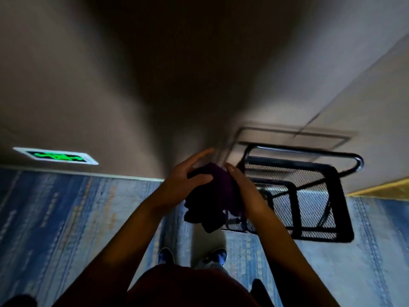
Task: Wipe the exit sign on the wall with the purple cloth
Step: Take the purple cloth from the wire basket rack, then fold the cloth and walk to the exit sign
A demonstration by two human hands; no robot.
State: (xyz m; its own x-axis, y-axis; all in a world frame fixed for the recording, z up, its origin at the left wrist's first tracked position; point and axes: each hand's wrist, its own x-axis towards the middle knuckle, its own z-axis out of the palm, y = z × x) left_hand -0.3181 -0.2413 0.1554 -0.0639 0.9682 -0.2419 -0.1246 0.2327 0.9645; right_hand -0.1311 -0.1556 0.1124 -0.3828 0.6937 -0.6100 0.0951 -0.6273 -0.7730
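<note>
The exit sign (pixel 55 156) low on the wall glows green, its markings too blurred to read.

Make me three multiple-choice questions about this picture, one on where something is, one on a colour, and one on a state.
1. Where is the exit sign?
A. low on the wall, left
B. on the cart
C. on the carpet
2. What colour glows on the sign?
A. red
B. green
C. white
3. How is the purple cloth held?
A. draped on the black mesh cart
B. lying on the floor
C. bunched between both hands

A: it sits just above the floor edge. B: green figures show. C: left hand and right hand hold it.
</note>
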